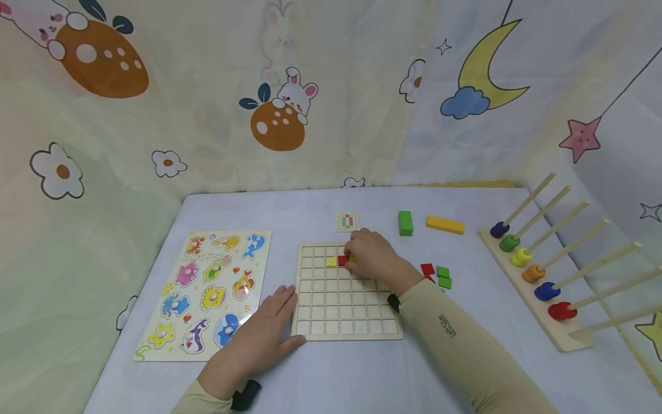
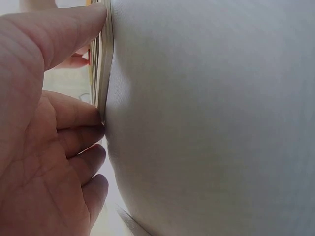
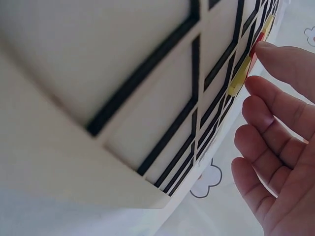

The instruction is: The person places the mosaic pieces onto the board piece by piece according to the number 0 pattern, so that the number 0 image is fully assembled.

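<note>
My left hand (image 1: 271, 319) lies flat, its fingers along the left edge of a wooden grid board (image 1: 347, 329) and its thumb at the near-left corner. In the left wrist view, the thumb and index fingertips touch the board's edge (image 2: 104, 73). Over the upper part of the board, my right hand (image 1: 376, 260) bends its thumb and index finger down to a row of small square tiles: a yellow tile (image 1: 331, 261), a red tile (image 1: 342, 261) and another yellow tile (image 3: 239, 78) at the fingertips. I cannot tell whether they pinch a tile.
A small pattern card (image 1: 347, 222) lies behind the board. Green (image 1: 405, 223) and yellow (image 1: 445, 225) blocks stand back right. Loose red (image 1: 427, 269) and green (image 1: 443, 272) tiles lie right of the board, near the right forearm. An animal puzzle (image 1: 207, 293) is left, a peg rack (image 1: 538, 287) far right.
</note>
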`<state>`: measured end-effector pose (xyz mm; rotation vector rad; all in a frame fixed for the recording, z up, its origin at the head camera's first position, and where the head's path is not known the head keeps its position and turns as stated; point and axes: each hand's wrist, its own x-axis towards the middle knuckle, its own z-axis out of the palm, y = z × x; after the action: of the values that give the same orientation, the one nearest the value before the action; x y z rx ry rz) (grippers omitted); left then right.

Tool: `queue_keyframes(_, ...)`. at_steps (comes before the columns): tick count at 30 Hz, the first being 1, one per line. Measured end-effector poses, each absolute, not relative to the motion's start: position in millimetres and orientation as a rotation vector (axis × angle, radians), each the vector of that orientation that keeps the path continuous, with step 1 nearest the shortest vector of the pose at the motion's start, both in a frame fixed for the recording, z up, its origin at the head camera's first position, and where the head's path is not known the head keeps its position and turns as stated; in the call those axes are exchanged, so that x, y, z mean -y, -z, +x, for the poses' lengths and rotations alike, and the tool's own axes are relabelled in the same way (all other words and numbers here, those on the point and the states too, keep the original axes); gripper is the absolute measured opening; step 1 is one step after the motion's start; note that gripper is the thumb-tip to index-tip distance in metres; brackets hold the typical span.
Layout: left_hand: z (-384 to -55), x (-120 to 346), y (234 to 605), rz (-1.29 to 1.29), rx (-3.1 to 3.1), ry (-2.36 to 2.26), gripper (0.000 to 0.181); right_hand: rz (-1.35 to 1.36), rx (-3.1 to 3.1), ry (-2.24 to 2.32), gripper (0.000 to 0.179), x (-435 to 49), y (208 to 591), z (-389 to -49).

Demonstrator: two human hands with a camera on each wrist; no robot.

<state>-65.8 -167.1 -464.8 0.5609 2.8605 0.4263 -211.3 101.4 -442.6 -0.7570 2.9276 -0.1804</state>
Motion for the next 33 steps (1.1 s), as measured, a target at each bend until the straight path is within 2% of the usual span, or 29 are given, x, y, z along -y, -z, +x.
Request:
queue_keyframes(10,-66.2,165.9,463.7,0.559,-2.860,-0.431,0.091,-0.771,-2.919,0.203,0.018,-100.6,442.3,-209.7)
queue_keyframes(33,-66.6,169.4,469.6,0.596,-2.884,-0.427,0.093,-0.623,-2.973,0.413,0.032,-140.2,417.2,-199.8)
